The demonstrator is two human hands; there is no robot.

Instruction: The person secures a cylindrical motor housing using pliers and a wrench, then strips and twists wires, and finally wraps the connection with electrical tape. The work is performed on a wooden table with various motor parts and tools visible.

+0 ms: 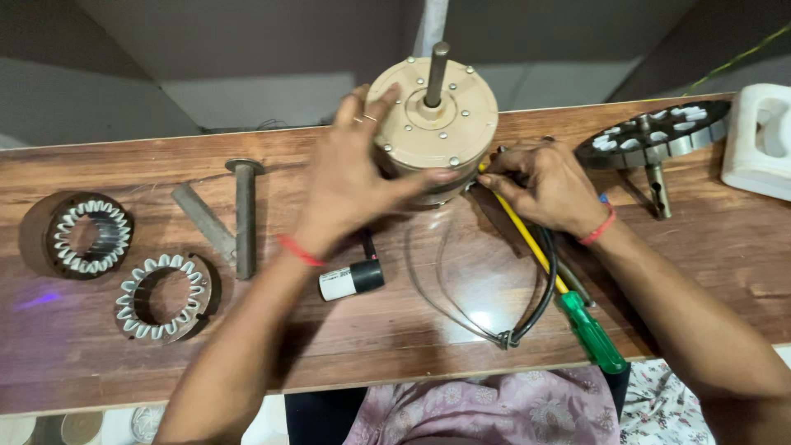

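Observation:
A beige round motor housing (449, 115) with an upright steel shaft (436, 72) stands at the far side of a wooden table (74, 354). My left hand (354, 177) lies over its left side, thumb pressed against the lower rim. My right hand (548, 181) sits at the housing's lower right, fingers pinched on a screwdriver with a yellow shank (527, 239) and green handle (592, 334), its tip at the housing's edge. Black and grey wires (461, 317) loop out from under the motor toward me.
Two wound stator rings (86, 235) (165, 297) lie at the left. A metal bar (204, 221) and a flanged pin (245, 216) lie beside them. A black-and-white capacitor (350, 280) sits below my left wrist. A rotor disc with shaft (655, 136) and a white plastic container (758, 140) are at the right.

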